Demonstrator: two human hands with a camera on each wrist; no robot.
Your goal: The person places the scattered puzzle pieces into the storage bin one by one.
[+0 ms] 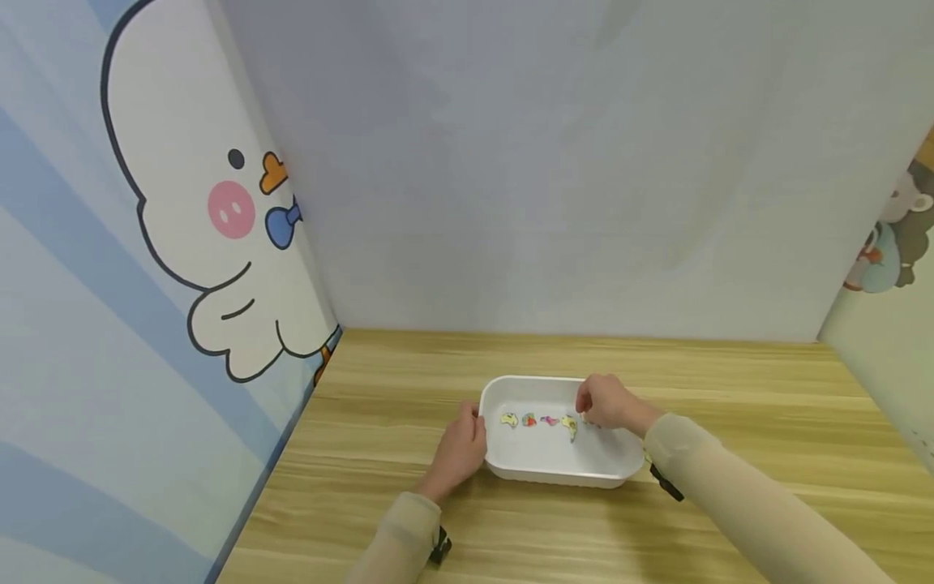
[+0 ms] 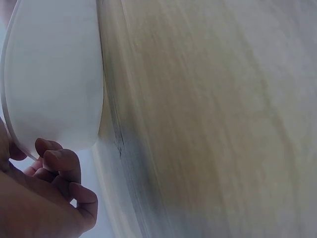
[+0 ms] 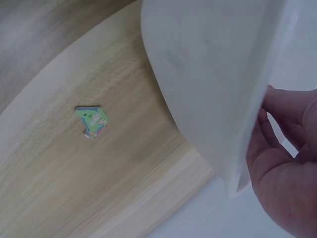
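The right hand hid part of a little piece in the white tray, and in the right wrist view the tray's wall hid some of that hand's fingers. The other little pieces were too small to tell what was on them. The head view's edges cut off the wall figure and both sleeves.

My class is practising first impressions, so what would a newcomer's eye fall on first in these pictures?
Probably the big, black-outlined white cartoon bird on the pale-blue striped wall at the left of the head view. Next comes the rounded white tray on the pale wood-grain table, with a row of small, colourful pieces inside it. The left hand grips its left end; the right hand reaches into its right end.
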